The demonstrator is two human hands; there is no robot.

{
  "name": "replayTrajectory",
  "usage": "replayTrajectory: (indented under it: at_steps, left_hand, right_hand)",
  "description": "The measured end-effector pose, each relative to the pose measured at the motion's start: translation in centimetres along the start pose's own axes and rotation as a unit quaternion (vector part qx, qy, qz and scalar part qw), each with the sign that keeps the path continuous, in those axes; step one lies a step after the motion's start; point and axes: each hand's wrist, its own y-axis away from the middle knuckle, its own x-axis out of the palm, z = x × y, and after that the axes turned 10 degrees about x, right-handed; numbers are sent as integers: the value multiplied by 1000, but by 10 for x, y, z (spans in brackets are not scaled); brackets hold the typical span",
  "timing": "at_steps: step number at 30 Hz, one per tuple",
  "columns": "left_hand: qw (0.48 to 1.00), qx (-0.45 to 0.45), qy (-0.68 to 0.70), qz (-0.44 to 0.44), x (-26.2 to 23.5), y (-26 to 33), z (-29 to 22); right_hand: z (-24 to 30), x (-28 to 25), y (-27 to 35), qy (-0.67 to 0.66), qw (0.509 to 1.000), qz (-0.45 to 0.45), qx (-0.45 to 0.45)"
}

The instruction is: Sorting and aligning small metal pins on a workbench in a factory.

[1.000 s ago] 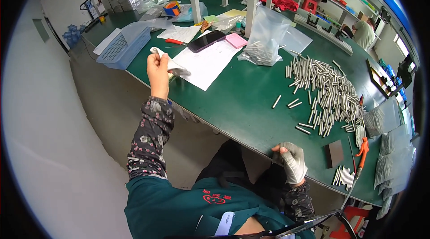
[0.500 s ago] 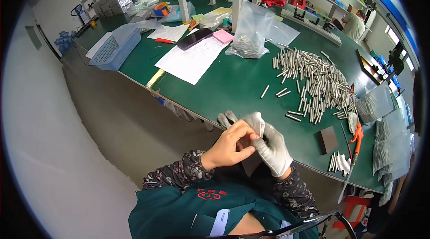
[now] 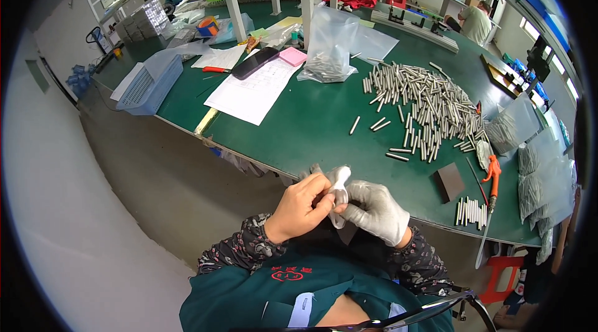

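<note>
Lettering in red is seen on the shirt before the table; print on the paper upon it cannot be read. By the table's near edge, a glove, whitish, crumpled, partly hidden, is pinched by the bare left hand and gloved right hand.
</note>
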Motion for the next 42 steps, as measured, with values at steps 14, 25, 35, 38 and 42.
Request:
replayTrajectory:
  at_steps: [14,25,35,38,42]
  left_hand:
    - [954,101,-271,83,0,-15,-21]
    - [692,-217,689,-25,-10,-26,7]
    - [997,-21,68,-36,11,-30,5]
    - [994,9,-106,26,10,-31,10]
    - [995,14,-100,5,5,-36,9]
  right_hand:
    - [22,-4,-10,247,944,-213,-53]
    - [23,10,-2,303,913,-216,-168]
    - [27,14,3,255,914,-199,-245]
    - [21,17,6,287,913,-185,-222]
    - [11,20,6,294,921,-172,-189]
